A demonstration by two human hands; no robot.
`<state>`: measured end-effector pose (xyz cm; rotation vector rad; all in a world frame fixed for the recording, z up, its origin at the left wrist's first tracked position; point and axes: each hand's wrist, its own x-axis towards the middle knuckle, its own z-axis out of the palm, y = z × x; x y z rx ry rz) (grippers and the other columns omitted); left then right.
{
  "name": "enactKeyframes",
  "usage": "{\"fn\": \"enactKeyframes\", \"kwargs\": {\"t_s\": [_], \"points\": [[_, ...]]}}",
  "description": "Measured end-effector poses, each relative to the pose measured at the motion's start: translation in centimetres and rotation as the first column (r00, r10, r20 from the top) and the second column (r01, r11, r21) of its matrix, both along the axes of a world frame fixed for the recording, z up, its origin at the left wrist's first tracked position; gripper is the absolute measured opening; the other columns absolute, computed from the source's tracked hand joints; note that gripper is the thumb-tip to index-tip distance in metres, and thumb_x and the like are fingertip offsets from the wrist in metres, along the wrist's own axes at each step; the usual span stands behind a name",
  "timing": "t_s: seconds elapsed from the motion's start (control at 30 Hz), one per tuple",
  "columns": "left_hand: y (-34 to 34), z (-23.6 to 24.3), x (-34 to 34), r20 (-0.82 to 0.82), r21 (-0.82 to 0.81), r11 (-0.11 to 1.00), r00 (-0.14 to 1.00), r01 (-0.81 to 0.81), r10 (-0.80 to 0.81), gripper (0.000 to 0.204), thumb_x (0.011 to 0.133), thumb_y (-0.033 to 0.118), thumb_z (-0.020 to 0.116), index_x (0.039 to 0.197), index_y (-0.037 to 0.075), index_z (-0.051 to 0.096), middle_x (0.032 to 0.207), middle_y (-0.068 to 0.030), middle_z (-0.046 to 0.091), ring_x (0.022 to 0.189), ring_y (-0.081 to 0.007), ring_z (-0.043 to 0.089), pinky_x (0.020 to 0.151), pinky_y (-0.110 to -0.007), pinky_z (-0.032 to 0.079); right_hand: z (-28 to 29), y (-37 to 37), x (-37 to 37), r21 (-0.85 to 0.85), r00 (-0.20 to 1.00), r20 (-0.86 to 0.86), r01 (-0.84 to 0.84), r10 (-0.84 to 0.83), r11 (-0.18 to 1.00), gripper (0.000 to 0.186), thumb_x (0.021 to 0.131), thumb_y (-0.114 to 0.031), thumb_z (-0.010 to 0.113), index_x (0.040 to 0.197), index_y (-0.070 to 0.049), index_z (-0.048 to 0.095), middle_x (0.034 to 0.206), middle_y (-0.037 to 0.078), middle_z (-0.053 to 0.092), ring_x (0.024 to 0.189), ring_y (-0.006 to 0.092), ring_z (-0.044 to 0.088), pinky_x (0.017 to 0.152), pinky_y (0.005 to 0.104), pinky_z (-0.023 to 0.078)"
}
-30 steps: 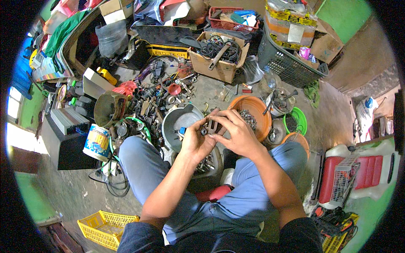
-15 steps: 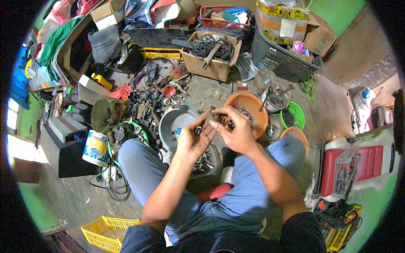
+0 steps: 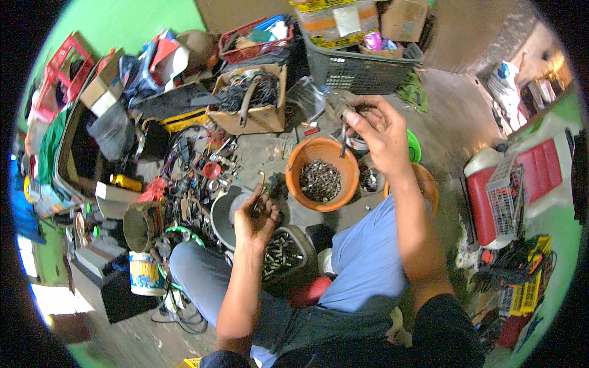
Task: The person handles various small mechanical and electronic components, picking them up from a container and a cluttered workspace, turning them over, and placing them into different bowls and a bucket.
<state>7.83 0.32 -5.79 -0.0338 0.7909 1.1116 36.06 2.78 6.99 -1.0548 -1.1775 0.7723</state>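
Observation:
My right hand (image 3: pixel 381 136) is raised beyond the orange bucket (image 3: pixel 293 178), thumb and fingers pinched together. Whatever they grip is too small and blurred to name. It partly covers a small pail (image 3: pixel 358 145) with a dark tool handle. My left hand (image 3: pixel 254 219) is palm up with fingers curled, beside the grey basin (image 3: pixel 222 216). Small dark pieces seem to lie in it, too unclear to name. Many small metal screws or bolts (image 3: pixel 321 180) fill the bottom of the orange bucket. Between my knees, a grey tub (image 3: pixel 302 262) contains longer metal bolts (image 3: pixel 282 253).
Loose parts and cables (image 3: pixel 190 178) cover the floor at left. A cardboard box of cables (image 3: pixel 248 113) and a dark grey crate (image 3: pixel 362 70) stand at the back. A green bucket (image 3: pixel 414 147) and another orange container (image 3: pixel 426 190) sit at right, near a red-and-white seat (image 3: pixel 527 184).
My hands, together before, are now apart. The right has moved up and right to the small pail; the left has lowered leftward. The head view has shifted, uncovering the orange bucket's contents.

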Motion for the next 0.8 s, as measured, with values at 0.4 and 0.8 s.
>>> {"fn": "enactKeyframes", "kwargs": {"t_s": [0.4, 0.8], "points": [[1.1, -14.8, 7.9, -0.044, -0.238, 0.939, 0.963, 0.247, -0.265, 0.020, 0.099, 0.014, 0.049, 0.112, 0.006, 0.061, 0.094, -0.0040, 0.060, 0.076, -0.0172, 0.053, 0.063, -0.029, 0.041, -19.8, 7.5, 18.0, -0.320, 0.743, 0.632, 0.508, -0.219, 0.800, 0.041, 0.070, -0.031, 0.087, 0.095, -0.002, 0.071, 0.091, 0.019, 0.072, 0.087, 0.0323, 0.070, 0.081, 0.0414, 0.054], [3.2, -10.0, 17.7, -0.007, -0.067, 0.951, 0.953, 0.300, -0.302, 0.024, 0.098, -0.001, 0.055, 0.122, 0.000, 0.056, 0.110, -0.0125, 0.065, 0.093, -0.0182, 0.064, 0.085, -0.029, 0.058, -26.9, 11.2, 22.1, -0.392, 0.830, 0.439, 0.522, -0.345, 0.758, 0.046, 0.071, -0.031, 0.088, 0.103, -0.003, 0.072, 0.102, 0.019, 0.072, 0.097, 0.0350, 0.070, 0.089, 0.0414, 0.053]]}}
